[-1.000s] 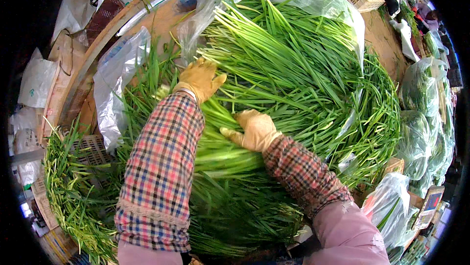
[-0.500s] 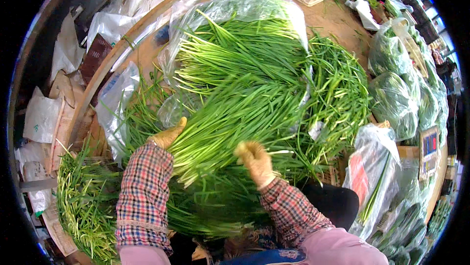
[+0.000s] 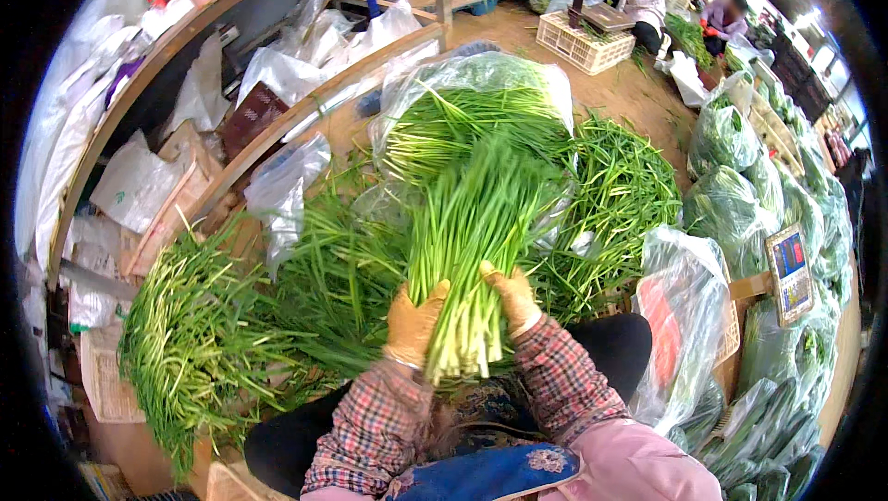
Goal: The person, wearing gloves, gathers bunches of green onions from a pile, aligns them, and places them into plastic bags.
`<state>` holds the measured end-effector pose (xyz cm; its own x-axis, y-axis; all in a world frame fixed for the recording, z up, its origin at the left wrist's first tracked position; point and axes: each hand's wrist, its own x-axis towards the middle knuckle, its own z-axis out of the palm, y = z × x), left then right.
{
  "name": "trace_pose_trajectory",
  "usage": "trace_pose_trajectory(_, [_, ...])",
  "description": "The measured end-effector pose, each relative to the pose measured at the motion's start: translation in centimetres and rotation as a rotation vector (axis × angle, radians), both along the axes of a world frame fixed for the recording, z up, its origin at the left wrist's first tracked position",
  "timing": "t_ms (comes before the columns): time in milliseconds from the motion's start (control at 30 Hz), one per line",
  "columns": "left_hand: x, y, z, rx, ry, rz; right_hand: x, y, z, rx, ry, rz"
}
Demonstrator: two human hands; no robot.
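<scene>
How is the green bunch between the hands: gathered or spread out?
Gathered: left hand and right hand hold the green bunch from either side, pale ends clustered.

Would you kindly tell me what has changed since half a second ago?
The bunch of green leaves has swung from a slant to point away from the person, its pale stem ends toward the lap. The right hand has come onto its right side, while the left hand is at its left, so both clasp it. The clear plastic around the farther greens stays beyond.
</scene>
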<state>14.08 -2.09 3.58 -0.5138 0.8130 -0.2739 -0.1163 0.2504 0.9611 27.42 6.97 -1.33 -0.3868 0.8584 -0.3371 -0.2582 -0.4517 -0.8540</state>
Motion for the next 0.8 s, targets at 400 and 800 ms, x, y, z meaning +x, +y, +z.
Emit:
trace_pose_trajectory(400, [-3.6,-6.1,-10.0,0.030,-0.738,0.467,8.9,6.8,-10.3,0.129,-0.355,0.278])
trace_pose_trajectory(800, [-3.0,-7.4,-12.5,-0.051,-0.432,0.430,10.1,7.2,-13.2,0.667,-1.102,0.379])
